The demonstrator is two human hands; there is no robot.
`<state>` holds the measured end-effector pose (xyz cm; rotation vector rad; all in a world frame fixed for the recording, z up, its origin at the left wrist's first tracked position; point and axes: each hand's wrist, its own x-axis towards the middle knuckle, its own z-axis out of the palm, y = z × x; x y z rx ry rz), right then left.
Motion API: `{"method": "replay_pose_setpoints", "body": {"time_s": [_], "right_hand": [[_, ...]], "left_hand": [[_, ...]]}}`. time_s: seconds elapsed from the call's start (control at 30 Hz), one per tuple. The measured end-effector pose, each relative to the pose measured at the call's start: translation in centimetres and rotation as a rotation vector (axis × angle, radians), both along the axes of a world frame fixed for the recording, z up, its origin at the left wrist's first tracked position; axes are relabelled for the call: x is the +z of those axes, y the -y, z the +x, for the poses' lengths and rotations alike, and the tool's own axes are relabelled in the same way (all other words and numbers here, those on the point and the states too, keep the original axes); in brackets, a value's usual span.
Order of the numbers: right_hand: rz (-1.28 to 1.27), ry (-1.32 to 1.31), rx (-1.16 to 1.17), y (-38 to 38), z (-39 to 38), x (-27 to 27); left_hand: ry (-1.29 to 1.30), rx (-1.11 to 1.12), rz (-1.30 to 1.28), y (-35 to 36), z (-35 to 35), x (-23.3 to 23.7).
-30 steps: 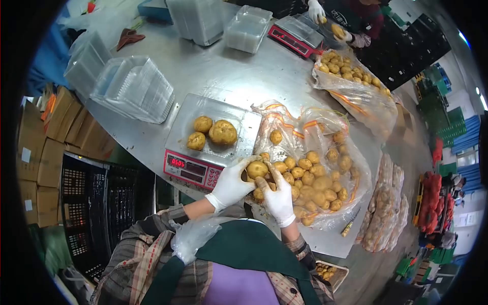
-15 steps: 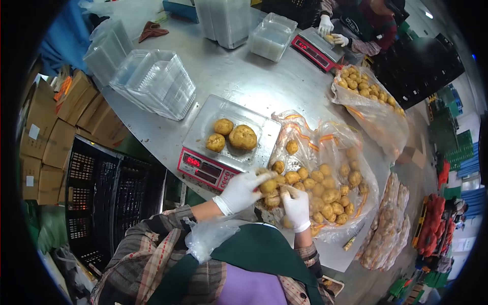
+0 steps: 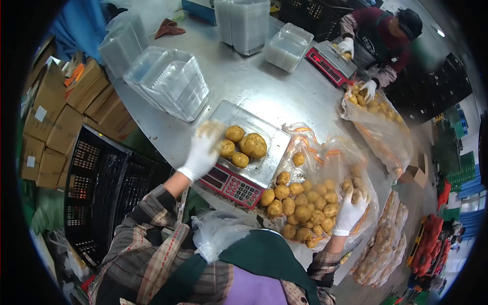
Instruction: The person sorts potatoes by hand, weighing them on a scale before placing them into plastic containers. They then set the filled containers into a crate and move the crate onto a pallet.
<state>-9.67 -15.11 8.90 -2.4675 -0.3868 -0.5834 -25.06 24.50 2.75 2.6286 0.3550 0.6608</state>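
Note:
On the scale [image 3: 234, 185] with a red keypad front lies a clear plastic tray [image 3: 272, 152] with several potatoes [image 3: 253, 146] in it. My left hand [image 3: 201, 152], in a white glove, is at the tray's left side, fingers stretched out and blurred beside the potatoes; its wrist covers part of the display. To the right, my gloved right hand [image 3: 351, 211] reaches over the open plastic bag [image 3: 333, 145], fingers spread at the potatoes inside. Loose potatoes [image 3: 275, 207] spill from the bag's mouth next to the scale.
Stacked clear trays [image 3: 170, 84] stand on the metal table [image 3: 239, 76], with more behind. Across it, a co-worker [image 3: 378, 48] has one hand at a second scale [image 3: 330, 63] and one at another potato bag [image 3: 378, 122]. Black crates [image 3: 101, 188] sit at left, cardboard boxes beyond.
Another potato now lies in the tray. My left hand has moved from the loose potatoes to the tray's left side; my right hand has moved right, over the bag. The co-worker's one hand reached to their bag.

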Motion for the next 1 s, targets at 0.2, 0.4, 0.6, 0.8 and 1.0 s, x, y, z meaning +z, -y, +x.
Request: {"method": "replay_pose_setpoints", "body": {"time_s": [0.2,0.4,0.6,0.8,1.0], "right_hand": [[0.103,-0.415,0.374,-10.2,5.2,-5.4],[0.869,-0.955,0.515,-21.0,6.8,-11.7],[0.245,-0.525,0.533,-18.0,0.2,-6.0],[0.63,-1.231,0.409,-15.4,-3.9,-11.9],[0.884,-1.339,0.382,-16.1,-3.6,-13.0]], "left_hand": [[0.041,0.237,-0.807,-8.3,-2.4,-3.5],[-0.229,0.0,-1.553,-4.8,-2.5,-3.2],[-0.134,0.042,-1.957,-4.1,-2.8,-1.9],[-0.196,0.058,-1.742,-3.7,-2.0,-3.9],[-0.272,0.173,-1.714,-3.1,-0.9,-3.0]]}}
